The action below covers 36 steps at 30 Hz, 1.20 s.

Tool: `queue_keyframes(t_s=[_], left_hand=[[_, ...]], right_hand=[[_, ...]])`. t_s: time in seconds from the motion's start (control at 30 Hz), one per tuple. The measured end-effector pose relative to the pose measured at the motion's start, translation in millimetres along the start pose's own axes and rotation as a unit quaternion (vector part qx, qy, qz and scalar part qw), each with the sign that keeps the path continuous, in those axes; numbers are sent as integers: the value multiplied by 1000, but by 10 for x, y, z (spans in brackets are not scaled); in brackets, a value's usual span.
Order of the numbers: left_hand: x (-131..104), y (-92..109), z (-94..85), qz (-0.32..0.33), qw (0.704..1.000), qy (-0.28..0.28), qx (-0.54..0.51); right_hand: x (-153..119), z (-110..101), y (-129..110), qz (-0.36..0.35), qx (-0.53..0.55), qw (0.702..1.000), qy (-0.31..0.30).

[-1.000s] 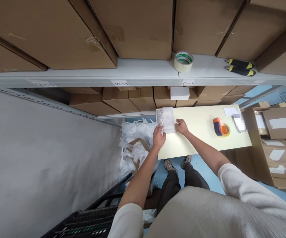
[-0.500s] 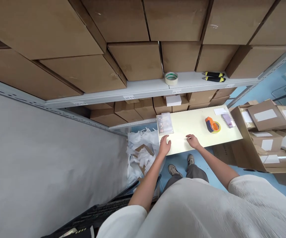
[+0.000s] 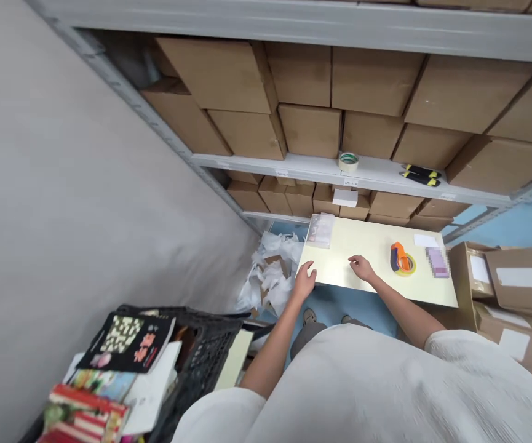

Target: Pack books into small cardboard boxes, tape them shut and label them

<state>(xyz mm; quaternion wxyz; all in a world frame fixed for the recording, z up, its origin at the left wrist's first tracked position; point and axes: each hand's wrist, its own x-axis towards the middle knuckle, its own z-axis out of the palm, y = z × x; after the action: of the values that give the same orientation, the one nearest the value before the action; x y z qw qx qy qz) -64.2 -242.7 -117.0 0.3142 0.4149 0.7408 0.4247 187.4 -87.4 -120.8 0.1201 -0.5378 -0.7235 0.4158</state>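
Observation:
My left hand (image 3: 305, 280) is at the left front edge of a pale yellow table (image 3: 362, 240), fingers apart and holding nothing. Above the table's front part, my right hand (image 3: 361, 268) has its fingers loosely curled and apart, with nothing seen in them. A flat clear plastic packet (image 3: 321, 231) lies at the table's back left corner, beyond my left hand. Right of my right hand sits an orange and dark blue tape dispenser (image 3: 399, 255) with a yellowish roll. A white paper (image 3: 425, 240) and a blurred purple item (image 3: 438, 262) lie at the right end.
Shelves with cardboard boxes (image 3: 376, 80) stand behind the table; a tape roll (image 3: 349, 162) and black-yellow cutters (image 3: 420, 175) rest on one. Crumpled white wrapping (image 3: 272, 271) fills the floor at left. A black crate (image 3: 192, 363) holds books (image 3: 127, 338). Labelled cartons (image 3: 521, 277) stand at right.
The view has swung left and tilted, bringing the crate of books into sight. Both hands stay near the table's front, still empty; the left is slightly farther from the plastic packet.

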Motion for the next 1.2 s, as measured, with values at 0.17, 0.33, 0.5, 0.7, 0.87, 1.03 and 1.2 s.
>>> queue_keyframes(t_s=[0.17,0.33,0.5,0.7,0.87,1.03,1.2], left_hand=[[-553,-40,27,-39,994,100,-22],[-1166,-80,-134,-61,978,200,-19],[-1882,-138,-502,-84,949,305,-5],[-2968,-303,-960,-125,903,411,-14],[-3941,-547,-1285,-156,869,469,-22],[-4934,-884,-1688,-181,854,488,-19],[-5902,-1269,-2246,-188,852,488,3]], right_hand=[[99,77,-130,-69,-23,994,-84],[-6,457,-406,-153,-31,972,-175],[-282,1075,-879,-249,-17,934,-257],[-970,1909,-1512,-335,-2,874,-352],[-1858,2541,-1916,-391,-8,826,-406],[-2967,3112,-2186,-402,-22,805,-436],[-4108,3668,-2402,-413,-11,782,-467]])
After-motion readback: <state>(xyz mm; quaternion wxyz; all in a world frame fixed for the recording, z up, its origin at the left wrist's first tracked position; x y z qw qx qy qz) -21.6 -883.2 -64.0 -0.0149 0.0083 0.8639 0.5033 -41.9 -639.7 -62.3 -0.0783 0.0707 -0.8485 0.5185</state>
